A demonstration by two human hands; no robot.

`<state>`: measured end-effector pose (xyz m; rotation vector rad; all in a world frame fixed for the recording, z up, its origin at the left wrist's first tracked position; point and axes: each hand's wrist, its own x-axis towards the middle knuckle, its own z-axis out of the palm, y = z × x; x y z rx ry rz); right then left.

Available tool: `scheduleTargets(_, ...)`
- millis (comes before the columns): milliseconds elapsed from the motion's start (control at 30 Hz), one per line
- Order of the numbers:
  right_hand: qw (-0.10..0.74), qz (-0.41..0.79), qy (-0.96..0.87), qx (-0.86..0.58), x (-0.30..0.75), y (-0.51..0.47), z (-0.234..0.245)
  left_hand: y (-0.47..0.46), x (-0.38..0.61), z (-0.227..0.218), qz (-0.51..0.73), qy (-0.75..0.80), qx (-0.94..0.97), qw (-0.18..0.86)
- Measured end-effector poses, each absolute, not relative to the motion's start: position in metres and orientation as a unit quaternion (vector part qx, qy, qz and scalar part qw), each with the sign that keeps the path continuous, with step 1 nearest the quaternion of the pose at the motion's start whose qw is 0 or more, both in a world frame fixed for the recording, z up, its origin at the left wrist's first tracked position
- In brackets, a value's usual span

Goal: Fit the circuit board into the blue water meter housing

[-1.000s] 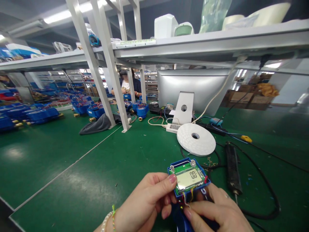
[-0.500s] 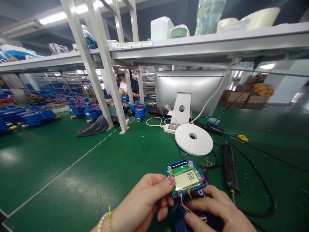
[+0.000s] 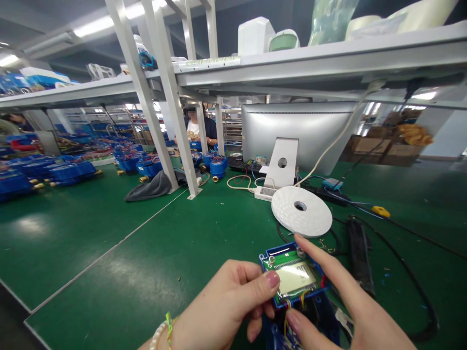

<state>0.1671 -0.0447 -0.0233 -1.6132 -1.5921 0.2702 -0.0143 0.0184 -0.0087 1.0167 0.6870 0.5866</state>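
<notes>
The left hand (image 3: 233, 301) pinches the small blue screen box (image 3: 294, 277), which looks light and breakable, while the right hand (image 3: 350, 311) pokes its top edge with one straight finger.

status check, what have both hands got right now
Left hand pinches the display module at its left edge. Right hand steadies it from below, index fingertip at its top screw. White disc and cables behind it, not touching.

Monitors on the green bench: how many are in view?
1: a silver monitor seen from behind, on its white stand at the far side of the bench, beyond the white disc. Others may be hidden behind the shelf posts.
</notes>
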Motion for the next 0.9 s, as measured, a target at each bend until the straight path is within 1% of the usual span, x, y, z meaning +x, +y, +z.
scheduleTargets(200, 0.399, 0.120, -0.642, -0.643, 0.178, -0.036, -0.016, 0.025, -0.011, -0.007, 0.264, 0.308, 0.453, 0.794)
scheduleTargets(333, 0.362, 0.150, -0.682, -0.618, 0.176, -0.034, -0.007, 0.029, -0.012, -0.006, 0.252, 0.305, 0.455, 0.798)
scheduleTargets(433, 0.338, 0.136, -0.703, -0.611, 0.172, -0.033, -0.004, 0.029, -0.014, -0.007, 0.240, 0.297, 0.469, 0.797)
scheduleTargets(633, 0.352, 0.070, -0.738, -0.572, 0.168, -0.031, -0.006, 0.028, -0.012, -0.008, 0.247, 0.295, 0.450, 0.806)
scheduleTargets(900, 0.353, 0.056, -0.745, -0.563, 0.171, -0.033, -0.008, 0.028, -0.010, -0.007, 0.225, 0.279, 0.426, 0.831)
